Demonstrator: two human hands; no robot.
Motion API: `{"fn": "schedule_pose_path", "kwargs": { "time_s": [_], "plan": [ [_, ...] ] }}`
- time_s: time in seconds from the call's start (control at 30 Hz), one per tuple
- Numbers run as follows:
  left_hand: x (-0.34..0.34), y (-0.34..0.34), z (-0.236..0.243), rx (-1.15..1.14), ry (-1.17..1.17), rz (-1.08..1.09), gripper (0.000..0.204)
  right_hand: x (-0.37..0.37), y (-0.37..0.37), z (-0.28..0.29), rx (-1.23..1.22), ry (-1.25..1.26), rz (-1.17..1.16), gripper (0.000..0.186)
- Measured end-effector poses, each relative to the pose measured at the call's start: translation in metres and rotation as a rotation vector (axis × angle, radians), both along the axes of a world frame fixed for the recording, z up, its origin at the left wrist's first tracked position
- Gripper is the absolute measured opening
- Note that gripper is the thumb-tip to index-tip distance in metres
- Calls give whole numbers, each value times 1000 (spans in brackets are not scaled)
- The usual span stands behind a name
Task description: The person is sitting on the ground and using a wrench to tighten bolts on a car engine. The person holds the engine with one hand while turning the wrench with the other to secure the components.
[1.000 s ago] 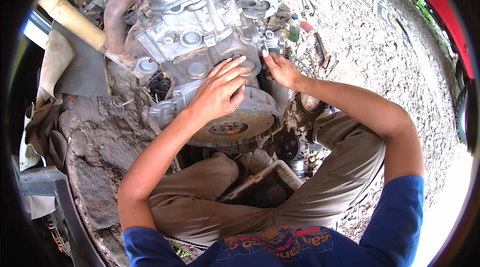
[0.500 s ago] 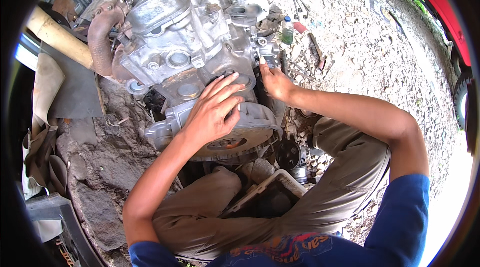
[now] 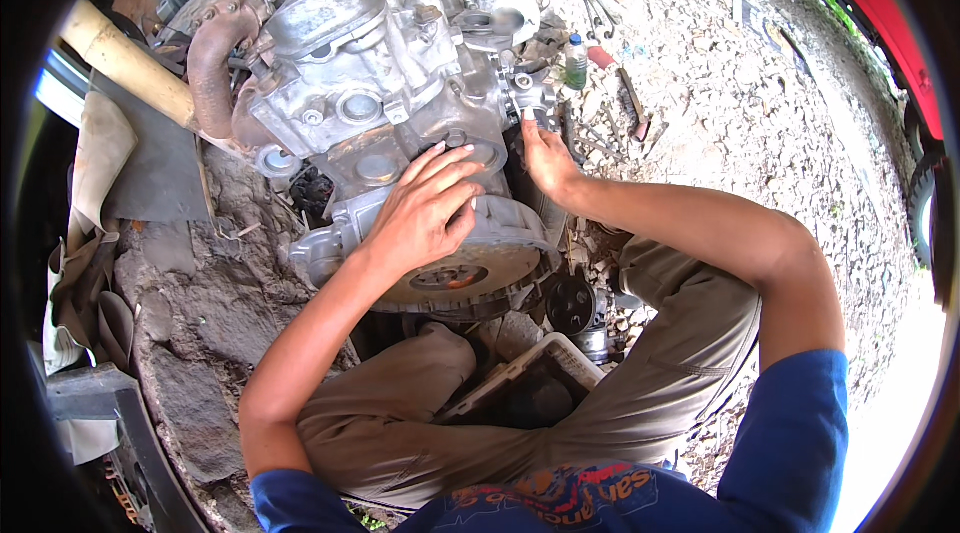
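A large grey metal engine (image 3: 360, 103) stands in front of me, its round flywheel (image 3: 400, 290) facing my lap. My left hand (image 3: 428, 208) lies over the engine's near end, above the flywheel, fingers stretched out with the tips against the block. It holds nothing. At the engine's right side, my right hand (image 3: 550, 165) is closed around the lower part of a cylindrical metal fitting (image 3: 527, 93) that joins the block. One digit points up along the fitting; the other fingers are hidden behind the hand and the part.
Between my legs sits a grimy open container (image 3: 500, 388), with a dark round part (image 3: 573, 305) beside it. A bottle (image 3: 576, 63) and a hammer (image 3: 632, 98) lie beyond on gravel. A bamboo pole (image 3: 130, 63) and rock (image 3: 200, 323) are left; a red vehicle (image 3: 880, 13) stands right.
The view has shifted slightly. Both hands keep almost the same places on the engine, with small shifts of the fingers.
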State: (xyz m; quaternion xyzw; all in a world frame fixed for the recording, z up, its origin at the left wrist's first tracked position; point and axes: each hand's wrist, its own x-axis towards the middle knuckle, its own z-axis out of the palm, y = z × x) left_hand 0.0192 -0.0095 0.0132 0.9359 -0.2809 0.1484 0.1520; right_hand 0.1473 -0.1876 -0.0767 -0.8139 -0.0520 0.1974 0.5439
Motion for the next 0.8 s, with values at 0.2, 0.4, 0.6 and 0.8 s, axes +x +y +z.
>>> {"fn": "schedule_pose_path", "kwargs": {
  "time_s": [0.2, 0.4, 0.6, 0.8],
  "plan": [
    [3, -4, -2, -33, -10, -19, 14, -7, -4, -5, -46, -167, -38, 83],
    [3, -2, -7, -46, 5, -21, 14, 12, -16, -16, -52, -217, -46, 83],
    [2, 1, -7, -48, 3, -11, 13, 12, -12, -16, -74, -99, -71, 79],
    [4, 0, -8, -44, 2, -13, 12, 35, -9, -46, 103, 22, -9, 66]
  ]
}}
